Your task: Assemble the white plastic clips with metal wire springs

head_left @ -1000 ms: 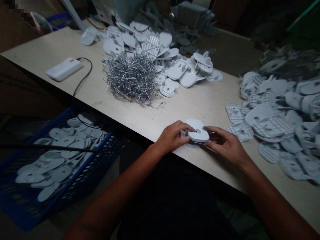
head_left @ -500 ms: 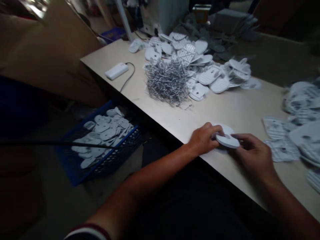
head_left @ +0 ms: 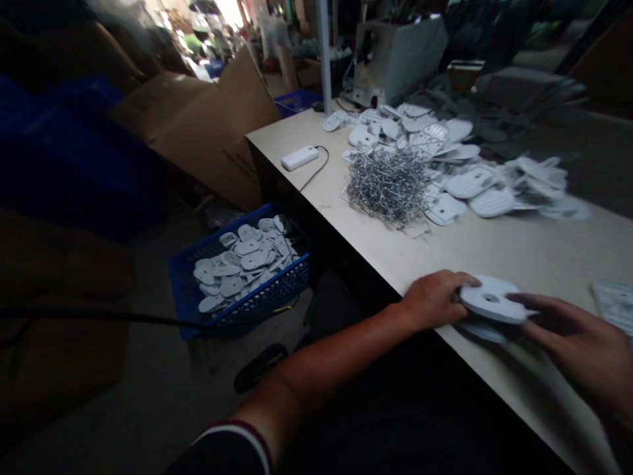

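Note:
Between my two hands, above the front edge of the table [head_left: 386,254], is a white oval plastic piece [head_left: 487,299] with a small hole in its middle. My left hand [head_left: 440,297] pinches its left end, thumb below and fingers on top. At its right end, the thumb and fingers of my right hand [head_left: 576,333] close on the rim. A second pale piece [head_left: 482,328] shows partly beneath it; whether it is joined cannot be made out. Beyond my hands lies a tangled heap of thin metal pins [head_left: 388,185], with a pile of similar white pieces [head_left: 489,201] behind it.
A blue plastic basket [head_left: 180,284] holding many white pieces stands on the floor to the left. A white power bank [head_left: 299,158] with a cable lies near the table's far left corner. Cardboard [head_left: 212,132] leans beyond the basket. A black cable [head_left: 99,315] crosses the left side.
The view has swung left, so table and basket appear farther right. Both hands keep hold of the white piece, whose top face and hole now show more plainly.

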A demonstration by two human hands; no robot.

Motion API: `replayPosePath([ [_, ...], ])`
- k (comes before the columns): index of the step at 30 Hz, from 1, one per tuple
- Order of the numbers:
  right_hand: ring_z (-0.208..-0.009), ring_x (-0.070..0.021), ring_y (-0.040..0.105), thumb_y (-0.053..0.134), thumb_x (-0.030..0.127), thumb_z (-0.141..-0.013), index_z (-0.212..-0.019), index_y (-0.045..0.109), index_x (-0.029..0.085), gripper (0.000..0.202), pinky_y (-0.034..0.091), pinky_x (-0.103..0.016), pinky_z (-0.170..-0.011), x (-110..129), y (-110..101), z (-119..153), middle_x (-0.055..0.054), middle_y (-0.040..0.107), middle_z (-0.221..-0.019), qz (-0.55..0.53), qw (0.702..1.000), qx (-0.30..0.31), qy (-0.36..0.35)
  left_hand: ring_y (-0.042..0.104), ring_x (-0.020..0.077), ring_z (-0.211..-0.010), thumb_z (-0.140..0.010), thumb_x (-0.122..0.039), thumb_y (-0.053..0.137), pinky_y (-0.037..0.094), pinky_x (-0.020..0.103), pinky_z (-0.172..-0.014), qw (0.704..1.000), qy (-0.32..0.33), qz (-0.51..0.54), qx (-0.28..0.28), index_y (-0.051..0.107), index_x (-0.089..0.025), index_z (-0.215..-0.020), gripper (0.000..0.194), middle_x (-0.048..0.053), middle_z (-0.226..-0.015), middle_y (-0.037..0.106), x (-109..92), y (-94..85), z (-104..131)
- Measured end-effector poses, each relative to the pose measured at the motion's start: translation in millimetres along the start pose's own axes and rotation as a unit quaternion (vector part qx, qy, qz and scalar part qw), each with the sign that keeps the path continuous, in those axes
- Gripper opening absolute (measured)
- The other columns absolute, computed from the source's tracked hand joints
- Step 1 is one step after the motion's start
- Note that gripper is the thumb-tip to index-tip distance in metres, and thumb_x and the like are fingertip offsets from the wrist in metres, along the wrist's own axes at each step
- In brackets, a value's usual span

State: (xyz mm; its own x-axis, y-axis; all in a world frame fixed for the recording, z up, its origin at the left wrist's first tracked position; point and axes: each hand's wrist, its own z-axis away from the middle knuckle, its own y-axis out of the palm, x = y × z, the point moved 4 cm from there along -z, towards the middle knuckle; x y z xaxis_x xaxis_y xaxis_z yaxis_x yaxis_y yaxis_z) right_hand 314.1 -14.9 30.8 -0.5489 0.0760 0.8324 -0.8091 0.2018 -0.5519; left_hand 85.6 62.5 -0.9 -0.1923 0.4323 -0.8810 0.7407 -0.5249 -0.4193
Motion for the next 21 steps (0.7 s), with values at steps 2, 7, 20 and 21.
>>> replayPosePath([
  [2, -0.080, -0.0306, 0.075, 0.093, 0.045, -0.066, -0.103, 0.086, 0.030, 0.040, 0.061, -0.043, -0.070, 25.2, 10.5, 0.5, -0.009, 0.080, -0.096, -0.039, 0.997, 0.006, 0.064, 0.071, 0.0217, -0.095, -0.081, -0.017, 0.073, 0.057, 0.034, -0.087, 0.996, -0.023, 0.082, -0.016, 0.074, -0.017, -0.126, 0.045, 0.008, -0.112, 0.077, 1.6, -8.8, 4.6],
  [7, -0.064, -0.0224, 0.069, 0.103, 0.038, -0.054, -0.102, 0.082, 0.015, 0.057, 0.059, -0.034, -0.056, 60.3, 34.6, -10.0, -0.010, 0.077, -0.085, -0.203, 0.965, 0.039, 0.161, 0.064, 0.0117, -0.064, -0.080, -0.021, 0.075, 0.049, 0.021, -0.058, 0.963, -0.108, 0.247, -0.021, 0.078, -0.012, -0.110, 0.031, 0.000, -0.079, 0.071, 3.1, -31.7, 4.5],
  [20, -0.051, -0.0121, 0.055, 0.100, 0.033, -0.059, -0.093, 0.082, 0.015, 0.042, 0.063, -0.029, -0.053, 67.7, 44.3, -25.9, -0.001, 0.065, -0.065, -0.265, 0.941, 0.037, 0.205, 0.058, 0.0101, -0.051, -0.085, -0.023, 0.072, 0.050, 0.021, -0.051, 0.948, -0.193, 0.252, -0.033, 0.076, -0.014, -0.100, 0.018, -0.005, -0.061, 0.060, -4.1, -50.1, -6.4],
  [21, -0.051, -0.0122, 0.054, 0.100, 0.033, -0.059, -0.092, 0.082, 0.015, 0.041, 0.063, -0.029, -0.053, 67.5, 44.5, -25.9, 0.000, 0.064, -0.063, -0.266, 0.941, 0.036, 0.208, 0.058, 0.0105, -0.052, -0.085, -0.024, 0.072, 0.050, 0.021, -0.052, 0.950, -0.192, 0.243, -0.030, 0.077, -0.014, -0.100, 0.019, -0.005, -0.062, 0.061, -4.7, -51.0, -7.0],
])
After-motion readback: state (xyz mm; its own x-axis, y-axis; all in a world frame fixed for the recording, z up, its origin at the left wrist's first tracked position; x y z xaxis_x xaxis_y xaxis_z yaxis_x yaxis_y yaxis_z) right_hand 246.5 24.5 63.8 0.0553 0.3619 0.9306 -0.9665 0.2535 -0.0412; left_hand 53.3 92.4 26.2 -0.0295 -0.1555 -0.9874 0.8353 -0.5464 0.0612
